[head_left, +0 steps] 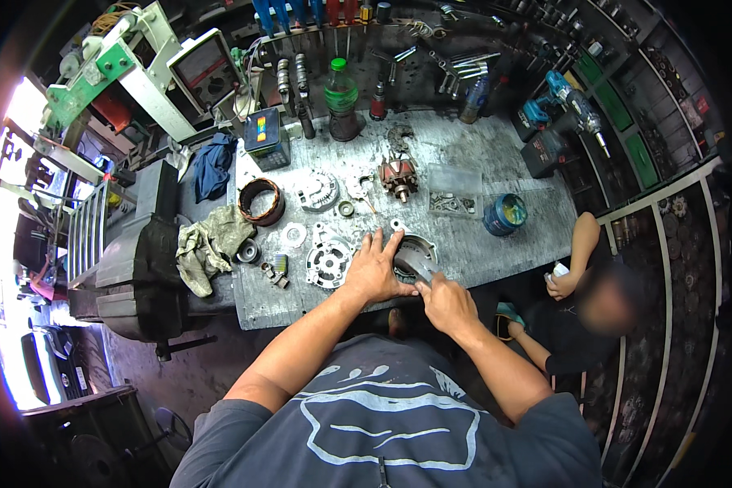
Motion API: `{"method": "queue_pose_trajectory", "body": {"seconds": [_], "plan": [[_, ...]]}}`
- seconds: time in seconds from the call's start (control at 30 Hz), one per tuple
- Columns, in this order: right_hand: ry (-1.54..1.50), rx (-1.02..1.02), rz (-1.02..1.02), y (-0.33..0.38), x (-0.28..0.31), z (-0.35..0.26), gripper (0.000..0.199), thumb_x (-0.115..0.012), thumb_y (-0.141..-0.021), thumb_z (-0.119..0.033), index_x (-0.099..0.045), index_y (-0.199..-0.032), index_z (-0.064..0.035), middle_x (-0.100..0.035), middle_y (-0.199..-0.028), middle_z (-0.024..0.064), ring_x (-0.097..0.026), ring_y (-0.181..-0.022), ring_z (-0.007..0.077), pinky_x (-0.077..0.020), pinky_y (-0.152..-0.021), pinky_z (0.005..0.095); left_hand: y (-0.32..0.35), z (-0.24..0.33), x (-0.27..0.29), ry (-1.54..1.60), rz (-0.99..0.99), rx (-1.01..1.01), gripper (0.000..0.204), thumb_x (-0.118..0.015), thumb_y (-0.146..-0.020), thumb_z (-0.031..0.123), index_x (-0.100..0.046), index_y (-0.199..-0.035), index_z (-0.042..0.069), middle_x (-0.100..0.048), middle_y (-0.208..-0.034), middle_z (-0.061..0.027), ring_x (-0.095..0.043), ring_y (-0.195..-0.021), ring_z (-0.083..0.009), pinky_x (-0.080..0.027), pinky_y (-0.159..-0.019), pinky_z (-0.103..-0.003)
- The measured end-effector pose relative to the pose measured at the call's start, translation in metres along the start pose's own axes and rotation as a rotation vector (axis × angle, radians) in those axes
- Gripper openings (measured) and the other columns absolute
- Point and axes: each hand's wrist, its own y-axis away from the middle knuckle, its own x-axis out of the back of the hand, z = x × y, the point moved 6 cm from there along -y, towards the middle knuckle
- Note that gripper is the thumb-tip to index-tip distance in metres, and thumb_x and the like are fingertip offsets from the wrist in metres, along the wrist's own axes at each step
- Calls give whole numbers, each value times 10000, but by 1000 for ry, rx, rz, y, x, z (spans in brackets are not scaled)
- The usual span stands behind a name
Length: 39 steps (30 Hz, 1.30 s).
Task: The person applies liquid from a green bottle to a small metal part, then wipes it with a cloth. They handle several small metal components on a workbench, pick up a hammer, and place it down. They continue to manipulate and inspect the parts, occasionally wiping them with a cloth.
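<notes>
A round cast-metal alternator housing [432, 244] lies at the bench's near edge. My left hand [372, 272] rests with fingers spread over its left rim, the thumb stretched along the near side. My right hand [450, 307] is closed round a flat grey metal blade [415, 262], which reaches down into the housing's opening; its grip is hidden in my fist. Left of my left hand is a second, slotted housing half [328, 262]. A rotor [398, 178] with dull reddish metal stands farther back, and a copper-wound stator ring [261, 202] sits at left.
A clear plastic box [454, 192] of small parts and a blue tub [505, 215] are at right. Green-capped bottle [341, 98], black battery [266, 140] and cordless drill [573, 106] stand farther back. A crumpled rag [211, 244] lies beside the vise [142, 268]. Another person sits at right.
</notes>
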Motion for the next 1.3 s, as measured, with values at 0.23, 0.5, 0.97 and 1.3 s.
{"method": "queue_pose_trajectory", "body": {"seconds": [0.23,0.5,0.97,1.3], "plan": [[37,-24,18,9,1,17,419,-623,-1105,-371,-663,-1132,45,-764,-977,334,-745,-979,550,-571,-865,653,1,-1,0,21,-9,3,1466,-934,-633,778,-218,-1768,188,-279,-1748,-360,-302,-1605,-573,-361,-1300,-568],[21,-15,18,-10,1,12,429,-617,-1106,-382,-670,-1132,43,-757,-973,347,-744,-966,553,-572,-857,646,0,0,-1,-8,-23,5,1472,-937,-625,782,-224,-1766,186,-298,-1740,-348,-321,-1599,-557,-366,-1295,-572],[47,-11,31,-6,5,16,456,-637,-1096,-370,-686,-1133,82,-744,-942,368,-734,-939,568,-573,-836,640,0,-2,-2,13,4,-3,1445,-943,-644,755,-229,-1764,186,-319,-1726,-348,-327,-1594,-557,-389,-1280,-580],[49,3,-7,8,3,11,449,-616,-1108,-373,-677,-1140,71,-751,-975,358,-735,-977,560,-574,-856,635,0,-1,1,-4,4,-7,1455,-942,-637,759,-224,-1767,191,-309,-1734,-347,-330,-1594,-558,-396,-1275,-577]]}}
